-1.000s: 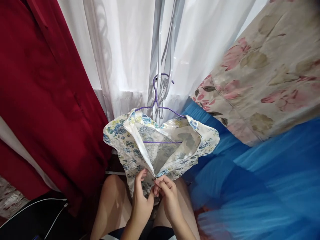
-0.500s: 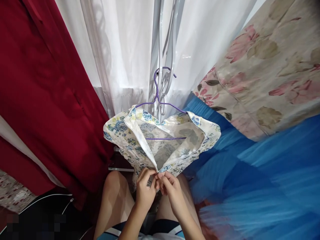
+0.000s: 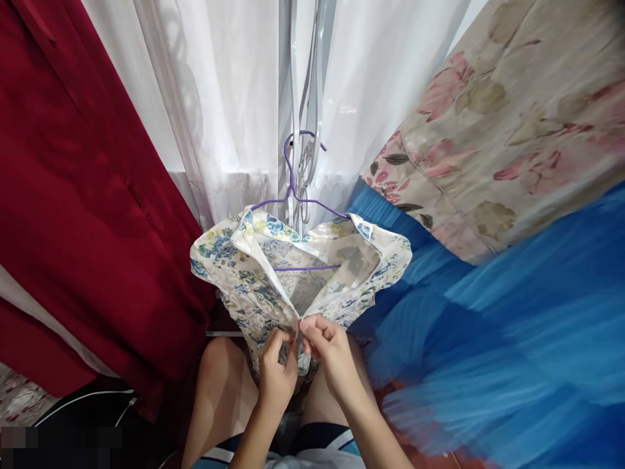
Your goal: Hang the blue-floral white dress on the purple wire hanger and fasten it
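A small floral garment (image 3: 254,273), white with blue and yellow flowers, hangs on a purple wire hanger (image 3: 291,189). The hanger's hook is caught on white metal scrollwork (image 3: 300,98) in front of a sheer white curtain. My left hand (image 3: 276,371) and my right hand (image 3: 329,355) meet at the bottom of the garment's open front. Both pinch the two fabric edges together there. What lies between the fingertips is too small to make out. My bare knees show below the hands.
A dark red curtain (image 3: 83,195) hangs at the left. Blue tulle fabric (image 3: 512,339) spreads at the right, under a beige cloth with pink flowers (image 3: 512,117). A black object with a white cable (image 3: 92,397) lies at bottom left.
Both hands have risen a little along the garment's front opening, pinching higher. The view has shifted slightly, so the garment and hanger sit a bit further left.
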Action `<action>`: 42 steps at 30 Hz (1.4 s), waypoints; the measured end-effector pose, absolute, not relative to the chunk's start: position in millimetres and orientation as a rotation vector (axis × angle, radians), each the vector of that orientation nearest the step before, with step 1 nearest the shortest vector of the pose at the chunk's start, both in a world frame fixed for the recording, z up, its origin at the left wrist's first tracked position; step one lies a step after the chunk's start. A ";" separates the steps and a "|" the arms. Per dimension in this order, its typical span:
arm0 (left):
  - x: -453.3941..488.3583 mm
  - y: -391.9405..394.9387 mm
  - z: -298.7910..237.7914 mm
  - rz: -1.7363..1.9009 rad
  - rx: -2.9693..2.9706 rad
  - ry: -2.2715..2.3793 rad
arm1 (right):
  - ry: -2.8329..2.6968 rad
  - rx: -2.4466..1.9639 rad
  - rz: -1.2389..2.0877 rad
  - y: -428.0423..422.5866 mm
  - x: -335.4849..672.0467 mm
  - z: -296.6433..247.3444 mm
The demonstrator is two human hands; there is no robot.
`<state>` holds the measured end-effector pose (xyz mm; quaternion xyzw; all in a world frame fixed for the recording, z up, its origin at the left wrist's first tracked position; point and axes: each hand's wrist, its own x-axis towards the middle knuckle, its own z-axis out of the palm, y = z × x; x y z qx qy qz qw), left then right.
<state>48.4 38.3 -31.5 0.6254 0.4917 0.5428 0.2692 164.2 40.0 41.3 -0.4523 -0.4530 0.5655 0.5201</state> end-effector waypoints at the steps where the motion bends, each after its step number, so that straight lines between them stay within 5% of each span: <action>1: 49.3 38.3 -31.7 1.454 1.686 1.312 | -1.081 -1.068 1.324 44.7 164.3 50.2; 14: 63.2 37.6 -58.3 1.426 1.700 1.300 | -1.183 -0.774 0.994 106.8 155.0 190.6; 20: 43.2 50.0 -30.3 1.461 1.668 1.229 | -1.228 -0.775 0.978 102.9 153.9 179.9; 26: 13.0 93.7 107.4 1.886 1.898 1.039 | -1.296 -0.778 0.981 93.7 156.7 174.5; 30: 15.3 114.6 172.6 1.776 2.222 0.896 | -1.359 -0.768 0.963 92.6 157.0 176.3; 35: 18.6 116.9 189.3 1.951 2.278 0.972 | -1.373 -0.809 0.889 103.8 155.8 162.7; 42: -50.9 151.7 167.5 2.510 1.296 1.047 | -1.517 -1.057 0.865 86.8 173.0 128.7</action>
